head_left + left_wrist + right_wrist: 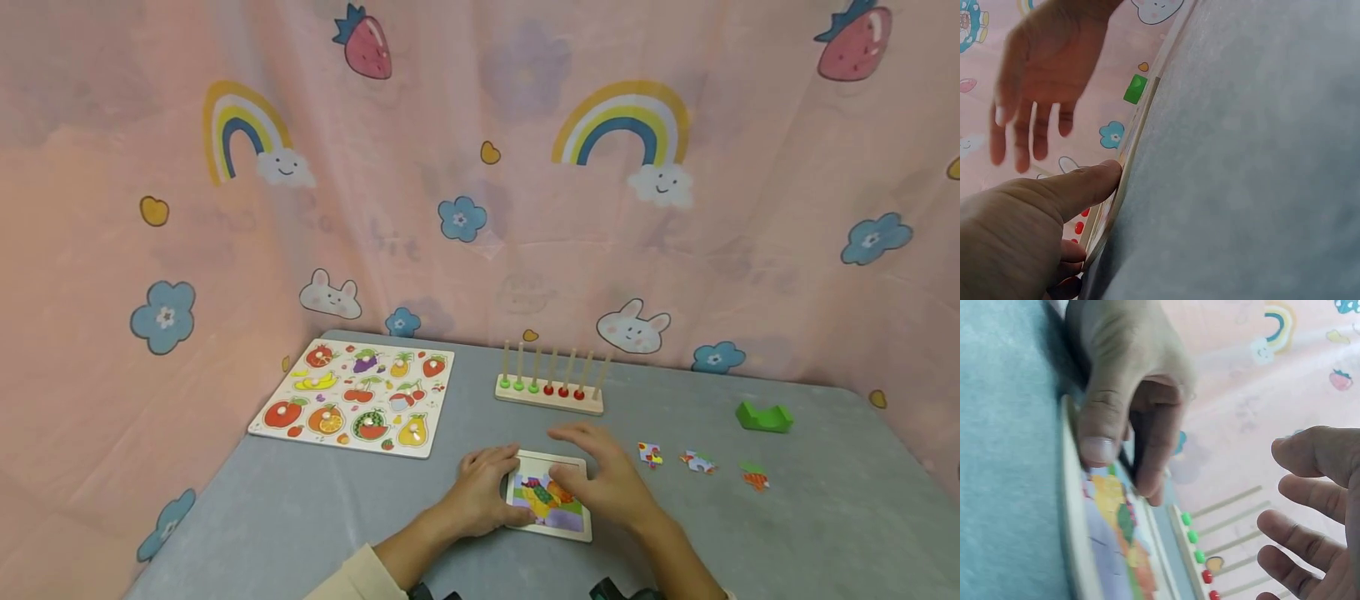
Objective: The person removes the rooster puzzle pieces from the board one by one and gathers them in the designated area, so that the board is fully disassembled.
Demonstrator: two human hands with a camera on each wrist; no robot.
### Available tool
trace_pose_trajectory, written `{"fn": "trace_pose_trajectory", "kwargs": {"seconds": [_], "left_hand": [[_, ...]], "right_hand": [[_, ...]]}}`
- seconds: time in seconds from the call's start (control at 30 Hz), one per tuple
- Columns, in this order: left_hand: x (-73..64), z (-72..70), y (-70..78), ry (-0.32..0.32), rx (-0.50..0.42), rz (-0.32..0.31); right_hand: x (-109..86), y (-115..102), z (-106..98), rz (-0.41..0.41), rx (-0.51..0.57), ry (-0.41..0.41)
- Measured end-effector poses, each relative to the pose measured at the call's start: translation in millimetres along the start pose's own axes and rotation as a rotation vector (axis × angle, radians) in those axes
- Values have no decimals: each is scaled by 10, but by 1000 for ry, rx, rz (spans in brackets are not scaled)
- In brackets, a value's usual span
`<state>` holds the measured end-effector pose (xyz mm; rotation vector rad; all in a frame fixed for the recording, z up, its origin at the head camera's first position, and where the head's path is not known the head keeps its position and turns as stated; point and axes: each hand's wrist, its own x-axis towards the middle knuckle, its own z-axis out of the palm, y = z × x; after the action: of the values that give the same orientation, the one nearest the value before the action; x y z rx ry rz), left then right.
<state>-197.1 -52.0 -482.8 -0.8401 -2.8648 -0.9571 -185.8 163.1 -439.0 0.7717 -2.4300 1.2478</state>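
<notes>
A small wooden jigsaw puzzle [552, 523] with a pale frame lies on the table before me, showing a colourful picture with bare board along its far strip. My left hand [480, 492] grips its left side, the thumb on the near edge and the fingers at the far left corner. Over the puzzle's right side hovers my right hand [611, 479], fingers spread and nothing held; the right wrist view shows these loose fingers [1310, 503] apart from the frame. Three loose jigsaw pieces lie to the right: one yellow and red [650, 454], one pale [699, 462], one orange [755, 477].
A fruit peg puzzle board [351, 392] lies at the back left of the grey table [337, 517]. Behind the jigsaw stands a wooden peg rack [549, 393] with green and red beads. A green curved block [764, 417] is at the right. A pink patterned curtain [420, 167] hangs behind.
</notes>
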Motion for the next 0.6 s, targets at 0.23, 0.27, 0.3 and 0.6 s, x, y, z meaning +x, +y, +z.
{"fn": "trace_pose_trajectory", "kwargs": {"seconds": [0.23, 0.27, 0.3, 0.6], "left_hand": [[-8, -11, 7, 10, 11, 11], [-7, -13, 11, 9, 12, 12], [-7, -14, 13, 8, 14, 13], [-8, -19, 21, -3, 10, 15]], "right_hand": [[-38, 121, 201, 29, 24, -41], [-43, 138, 225, 27, 19, -43], [-50, 155, 249, 25, 17, -45], [-111, 217, 365, 55, -79, -111]]}}
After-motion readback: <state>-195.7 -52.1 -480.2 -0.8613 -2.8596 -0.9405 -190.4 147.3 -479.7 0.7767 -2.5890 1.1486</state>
